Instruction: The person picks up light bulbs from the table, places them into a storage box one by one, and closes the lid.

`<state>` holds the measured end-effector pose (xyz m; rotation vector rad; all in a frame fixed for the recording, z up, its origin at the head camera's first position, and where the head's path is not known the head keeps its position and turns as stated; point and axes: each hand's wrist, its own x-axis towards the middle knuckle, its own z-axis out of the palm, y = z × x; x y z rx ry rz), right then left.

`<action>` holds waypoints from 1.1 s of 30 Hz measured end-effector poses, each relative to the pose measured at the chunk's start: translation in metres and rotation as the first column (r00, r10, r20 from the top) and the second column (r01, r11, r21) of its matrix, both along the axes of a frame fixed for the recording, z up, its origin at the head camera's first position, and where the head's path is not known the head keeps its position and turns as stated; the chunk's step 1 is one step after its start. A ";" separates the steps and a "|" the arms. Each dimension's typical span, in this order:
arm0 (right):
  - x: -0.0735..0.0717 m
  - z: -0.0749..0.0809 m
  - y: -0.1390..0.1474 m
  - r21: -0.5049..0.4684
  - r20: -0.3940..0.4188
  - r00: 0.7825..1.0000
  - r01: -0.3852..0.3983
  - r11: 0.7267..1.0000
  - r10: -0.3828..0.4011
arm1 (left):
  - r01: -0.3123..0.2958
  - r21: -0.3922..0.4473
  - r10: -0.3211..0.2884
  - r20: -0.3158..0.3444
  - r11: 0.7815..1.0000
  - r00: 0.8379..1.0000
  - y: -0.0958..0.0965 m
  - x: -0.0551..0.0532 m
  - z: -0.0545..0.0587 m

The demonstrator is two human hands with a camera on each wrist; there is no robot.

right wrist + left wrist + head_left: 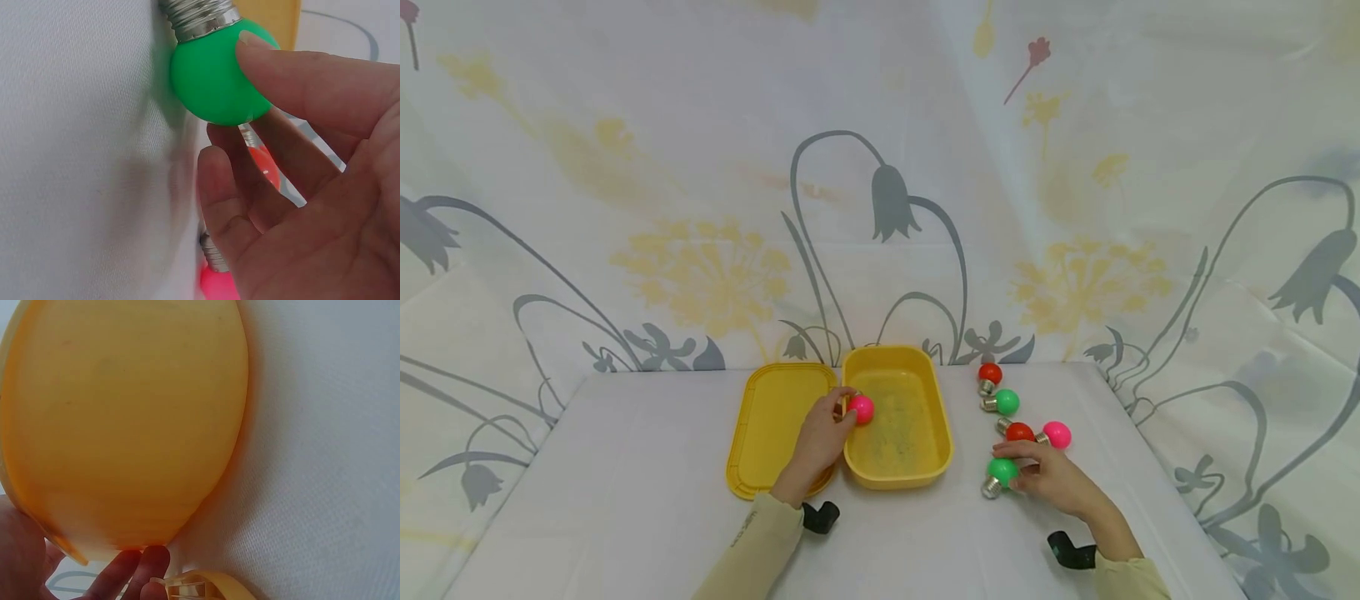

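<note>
At the left rim of a yellow plastic container point(898, 482), my left hand point(822, 437) pinches a pink light bulb point(862, 409) between thumb and forefinger, over the inside of the container. In the left wrist view, other fingers point(153, 562) of that hand lie against the container's outer wall point(131, 425). My right hand point(1060, 479) holds a green light bulb point(1002, 472), thumb on one side and fingers on the other. Its metal screw base point(203, 17) points away from the palm, close to the white tabletop.
A yellow lid point(782, 417) lies left of the container, partly under the left forearm. Beyond the right hand are a red bulb point(1020, 432), a pink bulb point(1057, 434), another green bulb point(1007, 402) and another red bulb point(990, 372). A patterned curtain stands behind the table.
</note>
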<state>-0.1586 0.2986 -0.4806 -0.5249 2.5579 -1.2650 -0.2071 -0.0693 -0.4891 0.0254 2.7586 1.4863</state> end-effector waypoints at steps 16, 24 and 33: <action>0.002 0.000 0.001 -0.069 0.101 0.995 0.026 0.997 -0.019 | -0.008 -0.004 0.009 0.019 1.000 1.000 0.000 -0.001 0.000; 0.002 -0.002 0.002 -0.038 0.094 0.995 0.045 0.998 -0.041 | -0.013 -0.005 0.013 0.021 1.000 1.000 0.001 -0.002 -0.002; 0.003 -0.003 0.003 -0.008 0.100 0.991 0.094 0.996 -0.093 | -0.012 -0.009 0.012 0.023 1.000 1.000 0.001 -0.002 0.000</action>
